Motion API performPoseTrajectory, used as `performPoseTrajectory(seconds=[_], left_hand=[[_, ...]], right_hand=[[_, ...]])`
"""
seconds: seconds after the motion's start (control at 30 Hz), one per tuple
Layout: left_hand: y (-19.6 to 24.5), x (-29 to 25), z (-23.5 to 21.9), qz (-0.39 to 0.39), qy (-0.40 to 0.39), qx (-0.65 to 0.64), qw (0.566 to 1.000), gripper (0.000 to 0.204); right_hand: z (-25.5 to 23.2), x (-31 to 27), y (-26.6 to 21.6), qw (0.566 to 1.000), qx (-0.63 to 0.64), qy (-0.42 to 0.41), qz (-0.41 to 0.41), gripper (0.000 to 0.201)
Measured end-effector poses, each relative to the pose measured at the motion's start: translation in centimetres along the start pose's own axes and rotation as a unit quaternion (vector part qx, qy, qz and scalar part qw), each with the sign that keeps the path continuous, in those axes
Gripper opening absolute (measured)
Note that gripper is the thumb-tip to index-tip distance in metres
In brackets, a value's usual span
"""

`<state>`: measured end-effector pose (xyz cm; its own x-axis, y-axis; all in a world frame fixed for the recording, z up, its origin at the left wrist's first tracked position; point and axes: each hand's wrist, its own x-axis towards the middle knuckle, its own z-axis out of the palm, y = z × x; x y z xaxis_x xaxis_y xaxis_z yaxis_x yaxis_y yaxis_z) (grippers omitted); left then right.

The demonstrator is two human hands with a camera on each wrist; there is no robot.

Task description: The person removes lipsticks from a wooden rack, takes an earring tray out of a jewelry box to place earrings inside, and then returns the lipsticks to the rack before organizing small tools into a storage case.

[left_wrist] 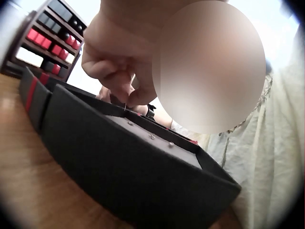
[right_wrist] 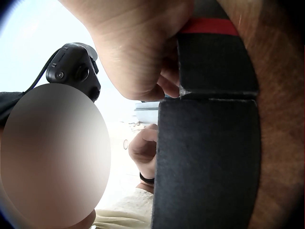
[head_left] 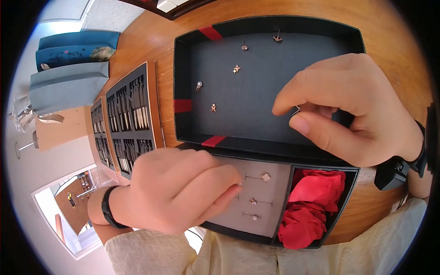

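Observation:
My left hand (head_left: 183, 190) is over the grey pad (head_left: 233, 165) of the lower black box, thumb and forefinger pinching a small earring (head_left: 239, 183). Its thin pin (left_wrist: 125, 106) points down from the fingertips in the left wrist view. On the pad beside it are a clover-shaped stud (head_left: 266, 177) and several others with pins lying flat. My right hand (head_left: 348, 105) hovers above the black box lid (head_left: 256, 91), fingers curled, with a small metallic earring (head_left: 296, 110) at the thumb tip. Inside the lid lie several studs, including a star-shaped one (head_left: 236, 68) and a pearl one (head_left: 199, 85).
Red petals (head_left: 316, 192) fill the compartment at the right end of the lower box. Trays with dark slots (head_left: 128, 114) stand to the left on the wooden table (head_left: 160, 36). Blue and grey paper bags (head_left: 68, 87) are farther left. A shelf with red boxes (left_wrist: 47, 40) stands behind.

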<state>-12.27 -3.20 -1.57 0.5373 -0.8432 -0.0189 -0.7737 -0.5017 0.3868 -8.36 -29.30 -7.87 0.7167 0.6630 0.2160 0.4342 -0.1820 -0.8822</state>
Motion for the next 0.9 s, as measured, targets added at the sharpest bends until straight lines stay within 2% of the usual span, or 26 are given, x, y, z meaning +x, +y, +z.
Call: performPoseTrajectory(seconds=[0.03,0.1,0.17,0.23,0.27,0.33,0.63,0.7,0.77,0.87,0.9], left_hand=[[0.2,-0.1,0.3,-0.001,-0.001,0.000,1.000,0.024],[0.4,-0.2,0.6,-0.011,-0.021,-0.013,1.000,0.023],[0.3,-0.3,1.3,-0.008,-0.009,-0.018,1.000,0.023],[0.2,-0.4,1.6,-0.003,0.003,-0.023,1.000,0.023],[0.2,-0.4,1.7,-0.008,-0.006,-0.026,1.000,0.023],[0.1,-0.4,1.7,-0.014,-0.016,-0.029,0.999,0.024],[0.2,-0.1,0.5,-0.041,-0.047,-0.049,0.997,0.026],[0.0,-0.2,0.7,0.004,-0.034,-0.036,0.999,0.028],[0.3,0.3,0.6,0.017,-0.040,-0.018,0.999,0.028],[0.8,0.9,1.3,0.019,-0.037,-0.004,0.999,0.029],[1.0,1.1,1.6,0.011,-0.029,-0.010,0.999,0.029]], right_hand=[[0.1,-0.1,0.2,0.998,-0.052,0.010,-0.046,0.012],[0.0,-0.1,0.2,0.997,-0.058,0.005,-0.051,0.012],[0.1,0.2,-0.5,0.996,-0.065,0.001,-0.057,0.012],[0.6,0.3,-1.6,0.992,-0.079,0.061,-0.082,0.011],[0.5,0.2,-1.1,0.992,-0.079,0.062,-0.081,0.011],[0.1,0.0,0.3,0.996,-0.057,0.008,-0.072,0.011],[0.2,0.1,0.4,0.996,-0.054,0.008,-0.078,0.011],[0.6,0.3,-0.9,0.993,-0.083,0.025,-0.082,0.011],[0.5,0.3,-1.0,0.989,-0.112,0.040,-0.087,0.011],[0.1,0.2,0.2,0.995,-0.060,0.003,-0.075,0.011],[0.1,0.3,0.1,0.999,-0.004,0.002,-0.036,0.011]])
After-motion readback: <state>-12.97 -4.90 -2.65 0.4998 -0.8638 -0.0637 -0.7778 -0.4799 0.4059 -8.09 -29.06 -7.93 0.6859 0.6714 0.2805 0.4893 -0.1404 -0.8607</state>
